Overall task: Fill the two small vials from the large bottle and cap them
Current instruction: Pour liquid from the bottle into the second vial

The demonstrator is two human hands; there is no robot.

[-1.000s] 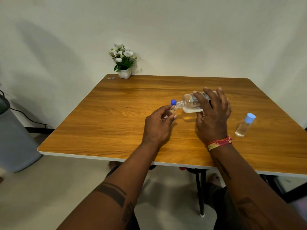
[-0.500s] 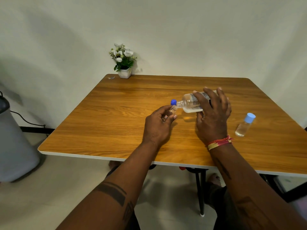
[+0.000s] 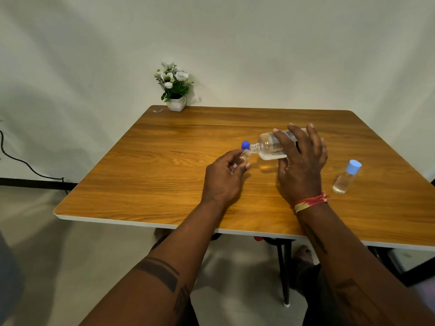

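- Large bottle [image 3: 270, 147] is tipping almost flat, with its neck pointing toward 9 o'clock and meeting the mouth of the open vial [image 3: 243, 156].
- Right hand [image 3: 300, 165] is gripping the bottle body from above, fingers [image 3: 286, 142] curling over the label and thumb tucking underneath.
- Left hand [image 3: 226, 177] is pinching the open vial between thumb and fingertips, tilting its mouth up to the bottle neck, clear of the worktop [image 3: 164, 175].
- Compared with a second ago and half a second ago, almost nothing is moving: bottle, vial and both hands are sitting in the same pose, so the pour is simply continuing.
- My read is that this is the steady filling stage of the second vial, and the level inside is too small to judge from here.
- A dark blue cap [image 3: 245, 144] is showing just behind the two mouths, at about 12 o'clock of the left hand; whether it is resting on the worktop I cannot tell.
- Capped vial [image 3: 346, 177], with its light blue top and clear liquid inside, is standing well apart at 3 o'clock of the right hand, looking finished.
- That leaves, by my judgement, roughly the back half: finishing this fill, righting the bottle and screwing on the remaining cap.
- Mouths this narrow could dribble, so a slow tilt back is looking wise.
- Flower pot [image 3: 176, 103] is sitting at the far 11 o'clock corner, out of play.
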